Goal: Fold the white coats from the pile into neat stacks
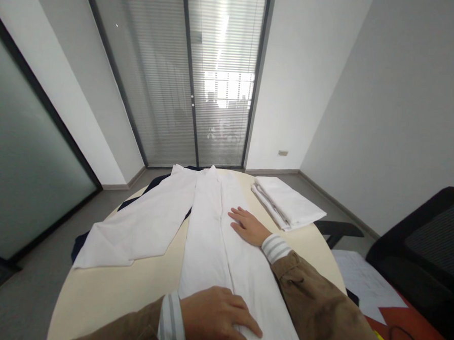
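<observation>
A white long-sleeved garment (pixel 204 229) lies spread on a round cream table (pixel 129 297), one sleeve stretched out to the left. My left hand (pixel 219 319) rests on its near part, fingers apart and pointing right. Farther up, my right hand (pixel 249 226) lies flat on the garment's right side with its fingers spread. Neither hand grips the cloth. A folded white cloth (pixel 288 201) sits at the table's right, beyond my right hand.
Dark blue fabric (pixel 128 203) shows beneath the sleeve along the table's left edge. A black chair (pixel 424 251) stands at the right. Papers (pixel 366 279) and a red surface (pixel 413 317) are beside it, lower than the table. Glass panels with blinds stand behind.
</observation>
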### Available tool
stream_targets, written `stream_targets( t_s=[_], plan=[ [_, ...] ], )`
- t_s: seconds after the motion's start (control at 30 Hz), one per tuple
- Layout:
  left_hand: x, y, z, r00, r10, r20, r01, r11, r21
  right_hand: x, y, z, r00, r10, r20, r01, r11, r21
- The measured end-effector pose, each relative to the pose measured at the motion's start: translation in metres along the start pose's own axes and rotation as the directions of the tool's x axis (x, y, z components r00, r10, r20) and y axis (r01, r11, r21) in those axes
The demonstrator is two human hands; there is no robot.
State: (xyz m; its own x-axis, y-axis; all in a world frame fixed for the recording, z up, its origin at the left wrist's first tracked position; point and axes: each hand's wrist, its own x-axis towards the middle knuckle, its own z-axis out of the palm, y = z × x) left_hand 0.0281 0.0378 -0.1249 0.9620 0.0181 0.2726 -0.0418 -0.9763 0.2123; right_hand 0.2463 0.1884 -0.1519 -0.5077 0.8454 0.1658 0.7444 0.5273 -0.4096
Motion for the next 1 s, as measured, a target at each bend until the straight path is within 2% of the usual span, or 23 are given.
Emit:
stream_targets(
  t_s=[0.17,0.27,0.4,0.5,0.63,0.77,0.87,0.93,1.0],
  plan=[
    [0.001,0.001,0.004,1.000,-0.009,0.007,0.009,0.999,0.047,0.000,-0.001,0.000,1.000,-0.011,-0.001,0.011,1.000,-0.013],
    [0.003,0.004,-0.007,1.000,-0.017,0.019,0.018,0.998,-0.058,0.000,-0.001,0.000,1.000,0.008,0.010,-0.008,1.000,-0.015],
    [-0.001,0.004,-0.019,0.992,-0.104,0.072,0.114,0.979,-0.167,-0.001,-0.002,0.000,0.999,0.025,0.032,-0.024,0.998,-0.050],
    [-0.004,0.002,-0.017,0.986,-0.126,0.107,0.146,0.970,-0.195,-0.002,-0.004,-0.001,0.998,0.035,0.054,-0.031,0.997,-0.074],
    [-0.005,0.003,-0.013,0.987,-0.080,0.136,0.108,0.970,-0.216,-0.003,-0.005,-0.001,0.997,0.039,0.064,-0.034,0.997,-0.075],
    [0.007,0.013,-0.003,0.986,-0.044,0.160,0.068,0.987,-0.144,-0.003,-0.005,-0.001,0.998,0.037,0.059,-0.032,0.997,-0.074],
    [0.025,0.023,0.011,0.993,-0.073,0.092,0.072,0.997,0.017,-0.003,-0.006,-0.003,0.997,0.038,0.060,-0.034,0.997,-0.075],
    [0.034,0.027,0.024,0.999,-0.034,0.038,0.031,0.997,0.072,-0.003,-0.007,-0.003,0.997,0.038,0.063,-0.033,0.996,-0.077],
    [0.037,0.027,0.040,0.999,0.017,0.031,-0.020,0.996,0.091,-0.003,-0.007,-0.004,0.997,0.038,0.069,-0.033,0.996,-0.081]
  ],
)
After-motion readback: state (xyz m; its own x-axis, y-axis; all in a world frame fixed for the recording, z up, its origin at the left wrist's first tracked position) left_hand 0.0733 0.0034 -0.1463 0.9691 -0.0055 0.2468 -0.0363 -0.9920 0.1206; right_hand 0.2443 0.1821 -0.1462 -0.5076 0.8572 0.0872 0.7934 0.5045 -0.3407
